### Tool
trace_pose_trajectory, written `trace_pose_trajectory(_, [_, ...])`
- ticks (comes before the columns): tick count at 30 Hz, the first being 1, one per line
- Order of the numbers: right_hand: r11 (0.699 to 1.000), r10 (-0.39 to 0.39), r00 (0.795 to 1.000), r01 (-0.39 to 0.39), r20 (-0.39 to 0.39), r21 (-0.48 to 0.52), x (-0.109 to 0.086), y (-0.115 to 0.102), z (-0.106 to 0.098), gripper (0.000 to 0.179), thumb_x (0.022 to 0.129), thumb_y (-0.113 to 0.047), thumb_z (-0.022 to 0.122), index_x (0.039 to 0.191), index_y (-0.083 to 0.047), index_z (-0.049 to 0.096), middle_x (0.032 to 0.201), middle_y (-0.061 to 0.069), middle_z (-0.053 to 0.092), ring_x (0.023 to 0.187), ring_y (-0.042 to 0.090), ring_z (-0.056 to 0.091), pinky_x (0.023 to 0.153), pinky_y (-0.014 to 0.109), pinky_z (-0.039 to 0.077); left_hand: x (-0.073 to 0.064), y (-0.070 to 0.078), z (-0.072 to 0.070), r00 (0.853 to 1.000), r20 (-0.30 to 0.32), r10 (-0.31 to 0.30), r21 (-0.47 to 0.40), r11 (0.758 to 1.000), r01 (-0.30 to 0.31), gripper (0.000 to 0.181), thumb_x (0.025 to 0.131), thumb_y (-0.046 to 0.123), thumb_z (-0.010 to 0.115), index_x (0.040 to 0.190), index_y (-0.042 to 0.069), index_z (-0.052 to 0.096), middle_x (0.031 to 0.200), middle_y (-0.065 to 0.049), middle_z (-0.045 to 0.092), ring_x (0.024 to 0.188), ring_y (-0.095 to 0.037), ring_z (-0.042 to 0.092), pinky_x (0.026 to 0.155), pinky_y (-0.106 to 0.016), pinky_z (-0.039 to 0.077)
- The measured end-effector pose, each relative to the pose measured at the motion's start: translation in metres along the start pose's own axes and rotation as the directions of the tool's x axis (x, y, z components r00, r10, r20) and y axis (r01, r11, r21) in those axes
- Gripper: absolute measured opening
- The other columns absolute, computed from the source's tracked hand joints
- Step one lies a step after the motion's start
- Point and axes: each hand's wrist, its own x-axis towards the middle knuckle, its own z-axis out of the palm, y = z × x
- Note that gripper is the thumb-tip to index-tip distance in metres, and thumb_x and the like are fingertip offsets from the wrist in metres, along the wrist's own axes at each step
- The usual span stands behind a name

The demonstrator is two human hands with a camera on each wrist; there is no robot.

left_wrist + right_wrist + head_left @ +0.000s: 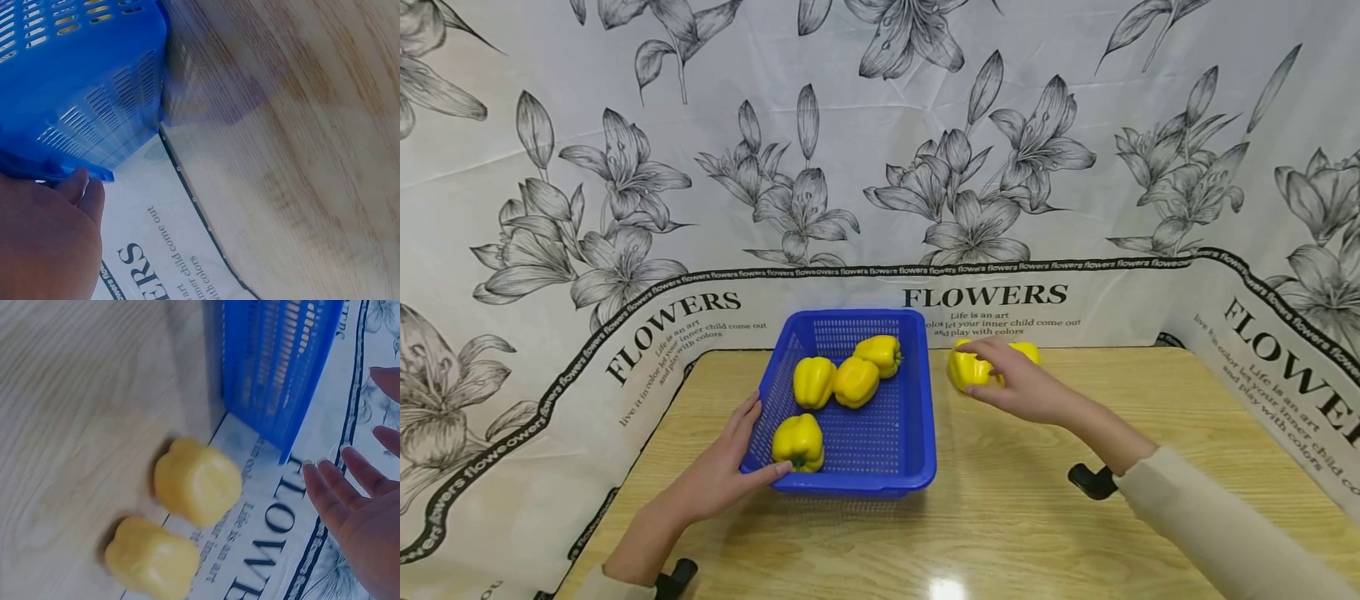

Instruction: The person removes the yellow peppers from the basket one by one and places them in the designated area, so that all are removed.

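Observation:
My left hand (718, 467) grips the near-left corner of a blue plastic basket (880, 482), the thumb over its rim and the fingers along the outside. Inside the basket lie several yellow bell peppers; one pepper (798, 440) sits near my left thumb, while another pepper (815, 382) is farther back in a group. To the right of the basket, my right hand (1022, 387) is over two more yellow peppers, partly covering them in the head view. In the right wrist view, its fingers (325, 494) are spread, apart from the near pepper (199, 482) and its neighbour (153, 557).
The basket and loose peppers stand on a light wooden table (1000, 517). A white cloth (820, 292) with printed flowers and lettering hangs behind and at both sides. Dark wrist mounts show below each forearm, one mount (1092, 482) beside the right sleeve.

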Motion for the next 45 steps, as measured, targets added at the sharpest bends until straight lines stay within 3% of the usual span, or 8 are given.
trace_pose_trajectory(5, [0.998, -0.058, 0.997, 0.058, 0.042, -0.005, 0.010, -0.019, 0.011, 0.059, 0.094, -0.017, 0.074, 0.148, -0.008, 0.051, 0.142, 0.016, 0.053, 0.128, 0.036, 0.054, 0.104, 0.058, 0.047, 0.001, -0.001, 0.000, 1.000, -0.001, 0.004, -0.004, 1.000, -0.004, 0.106, 0.093, 0.063, 0.064, 0.165, 0.010, 0.010, 0.172, -0.012, 0.003, 0.151, -0.045, 0.022, 0.114, -0.067, 0.030])
trace_pose_trajectory(13, [0.995, -0.099, 0.986, 0.102, 0.131, -0.020, 0.021, -0.052, 0.029, 0.057, 0.097, -0.021, 0.072, 0.149, -0.011, 0.050, 0.148, 0.011, 0.049, 0.136, 0.032, 0.050, 0.110, 0.052, 0.045, 0.001, 0.001, -0.001, 1.000, 0.001, 0.006, -0.010, 1.000, -0.006, 0.106, 0.093, 0.063, 0.064, 0.165, 0.009, 0.010, 0.172, -0.011, 0.003, 0.151, -0.045, 0.022, 0.114, -0.067, 0.030])
trace_pose_trajectory(22, [0.975, -0.217, 0.959, 0.223, 0.181, -0.015, 0.032, -0.078, 0.060, 0.058, 0.097, -0.022, 0.072, 0.150, -0.010, 0.050, 0.143, 0.009, 0.051, 0.131, 0.025, 0.052, 0.110, 0.046, 0.045, 0.000, 0.001, -0.001, 1.000, 0.000, -0.001, -0.019, 1.000, 0.001, 0.106, 0.093, 0.061, 0.066, 0.165, 0.009, 0.010, 0.172, -0.012, 0.003, 0.152, -0.045, 0.020, 0.114, -0.068, 0.029])
trace_pose_trajectory(36, [0.977, -0.174, 0.945, 0.200, 0.278, -0.068, 0.050, -0.116, 0.104, 0.059, 0.100, -0.021, 0.069, 0.154, -0.020, 0.046, 0.150, 0.008, 0.048, 0.134, 0.025, 0.050, 0.106, 0.043, 0.049, 0.001, 0.001, -0.002, 1.000, -0.001, 0.007, -0.020, 1.000, -0.007, 0.107, 0.092, 0.063, 0.065, 0.165, 0.007, 0.010, 0.172, -0.013, 0.003, 0.151, -0.046, 0.024, 0.112, -0.069, 0.031])
trace_pose_trajectory(39, [0.970, -0.177, 0.938, 0.218, 0.298, -0.110, 0.056, -0.121, 0.113, 0.060, 0.099, -0.019, 0.069, 0.155, -0.021, 0.045, 0.150, 0.006, 0.047, 0.132, 0.022, 0.052, 0.103, 0.040, 0.051, 0.001, 0.001, -0.003, 1.000, 0.001, 0.010, -0.022, 1.000, -0.010, 0.106, 0.093, 0.062, 0.065, 0.165, 0.007, 0.010, 0.172, -0.013, 0.004, 0.151, -0.046, 0.023, 0.113, -0.069, 0.031])
trace_pose_trajectory(45, [0.928, -0.184, 0.905, 0.288, 0.383, -0.235, 0.070, -0.131, 0.128, 0.066, 0.097, -0.012, 0.070, 0.156, -0.026, 0.044, 0.156, 0.007, 0.044, 0.135, 0.023, 0.052, 0.100, 0.039, 0.054, 0.001, 0.000, -0.002, 1.000, -0.002, 0.013, -0.012, 1.000, -0.013, 0.105, 0.093, 0.063, 0.065, 0.165, 0.008, 0.011, 0.172, -0.013, 0.005, 0.151, -0.045, 0.024, 0.113, -0.068, 0.031])
